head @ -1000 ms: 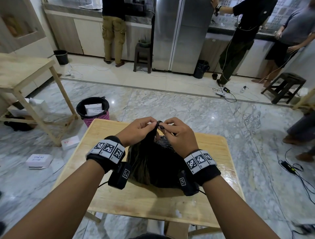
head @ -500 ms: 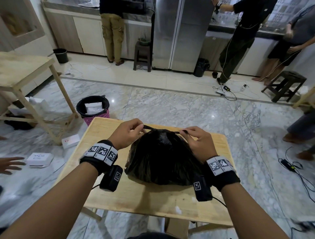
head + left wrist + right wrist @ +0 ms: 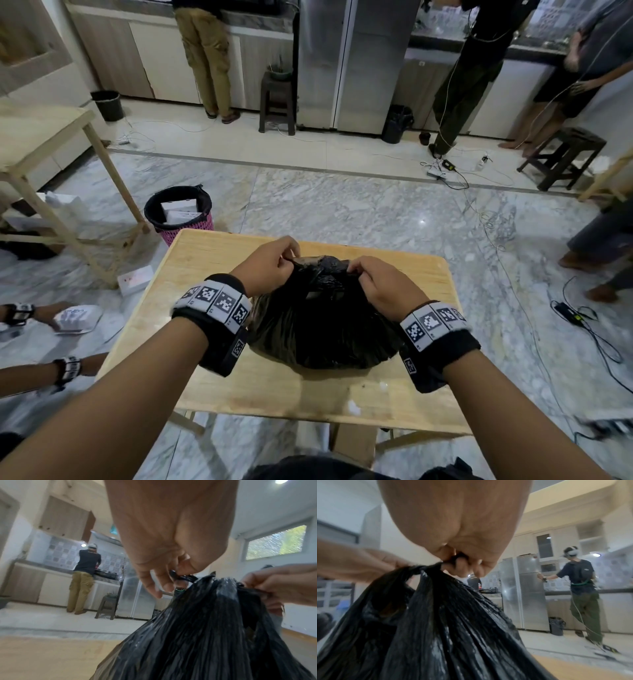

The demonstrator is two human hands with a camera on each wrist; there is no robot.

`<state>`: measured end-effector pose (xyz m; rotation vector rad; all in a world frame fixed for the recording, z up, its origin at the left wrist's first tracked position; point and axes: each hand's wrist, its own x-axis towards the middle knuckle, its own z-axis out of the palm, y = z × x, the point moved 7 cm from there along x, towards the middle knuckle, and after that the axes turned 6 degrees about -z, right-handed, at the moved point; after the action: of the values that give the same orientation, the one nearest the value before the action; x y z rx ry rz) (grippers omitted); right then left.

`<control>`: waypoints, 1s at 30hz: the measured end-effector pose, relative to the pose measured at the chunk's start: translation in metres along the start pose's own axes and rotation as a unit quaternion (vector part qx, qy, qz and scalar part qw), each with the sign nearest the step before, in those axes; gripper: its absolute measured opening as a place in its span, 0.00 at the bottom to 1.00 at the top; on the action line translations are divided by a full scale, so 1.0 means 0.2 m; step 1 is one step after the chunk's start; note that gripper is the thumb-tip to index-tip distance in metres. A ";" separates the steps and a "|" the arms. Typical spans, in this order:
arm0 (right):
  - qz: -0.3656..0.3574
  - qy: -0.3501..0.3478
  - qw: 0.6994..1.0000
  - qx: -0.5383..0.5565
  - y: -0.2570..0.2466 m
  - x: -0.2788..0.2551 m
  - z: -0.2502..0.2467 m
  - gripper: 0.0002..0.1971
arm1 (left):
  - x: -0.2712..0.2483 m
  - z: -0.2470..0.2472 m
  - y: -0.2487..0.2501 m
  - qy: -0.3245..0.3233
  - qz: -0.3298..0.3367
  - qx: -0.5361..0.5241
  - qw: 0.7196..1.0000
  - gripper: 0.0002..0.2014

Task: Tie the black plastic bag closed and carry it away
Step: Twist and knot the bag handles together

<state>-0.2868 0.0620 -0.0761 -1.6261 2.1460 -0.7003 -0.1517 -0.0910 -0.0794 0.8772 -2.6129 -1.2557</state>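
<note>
A full black plastic bag [image 3: 322, 325] sits on a small wooden table [image 3: 212, 260]. My left hand [image 3: 274, 265] pinches one twisted end of the bag's top on its left side, and my right hand [image 3: 371, 279] pinches the other end on its right. In the left wrist view the left hand [image 3: 173, 574] nips a thin black strand of the bag [image 3: 205, 635] between thumb and finger. Seen from the right wrist, the right hand [image 3: 458, 561] curls round the gathered plastic of the bag [image 3: 445, 628]. A knot bulges between the two hands.
A pink bin with a black liner [image 3: 178, 214] stands beyond the table's left corner. A second wooden table [image 3: 41, 130] is at far left. Another person's hands [image 3: 41, 318] hold a white box low at left. Cables [image 3: 582, 325] lie on the marble floor to the right. Several people stand at the kitchen counter.
My hands met over the bag a second ago, then pulled its two ends apart sideways. They have now come a little closer together, still holding the ends.
</note>
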 end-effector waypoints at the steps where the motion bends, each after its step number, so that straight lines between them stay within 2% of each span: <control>1: -0.006 -0.012 0.999 -0.034 -0.02 0.00 0.01 0.11 | 0.00 0.03 0.02 -0.020 -0.006 0.033 0.999 0.11; 3: -0.028 -0.005 0.996 -0.087 -0.05 0.00 0.01 0.10 | 0.01 0.08 0.04 -0.058 -0.009 0.117 0.991 0.13; 6: -0.067 0.011 0.981 -0.182 -0.10 0.02 -0.01 0.16 | 0.00 0.09 0.04 -0.089 -0.005 0.189 0.978 0.15; 10: -0.127 0.003 0.954 -0.273 -0.16 0.07 -0.05 0.16 | 0.01 0.06 0.07 -0.107 0.027 0.190 0.976 0.10; 13: -0.139 0.009 0.938 -0.316 -0.17 0.15 -0.11 0.15 | 0.06 -0.01 0.12 -0.069 0.069 0.179 0.979 0.15; 17: -0.120 -0.005 0.944 -0.307 -0.12 0.19 -0.15 0.16 | 0.09 -0.06 0.15 -0.024 0.106 0.176 0.978 0.13; 23: -0.113 0.043 0.950 -0.286 -0.05 0.15 -0.19 0.16 | 0.10 -0.08 0.11 0.022 0.124 0.155 0.980 0.12; 26: -0.053 0.041 0.960 -0.270 0.15 0.09 -0.15 0.16 | 0.09 -0.11 -0.06 0.039 0.097 0.152 0.983 0.13; 30: 0.016 0.014 0.966 -0.258 0.37 -0.03 -0.03 0.16 | 0.04 -0.08 -0.30 0.051 0.028 0.168 0.984 0.15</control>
<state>-0.3464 0.0854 -0.1132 -1.8206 2.5124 -0.1528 -0.1263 -0.1365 -0.1142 0.8789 -2.7884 -0.7434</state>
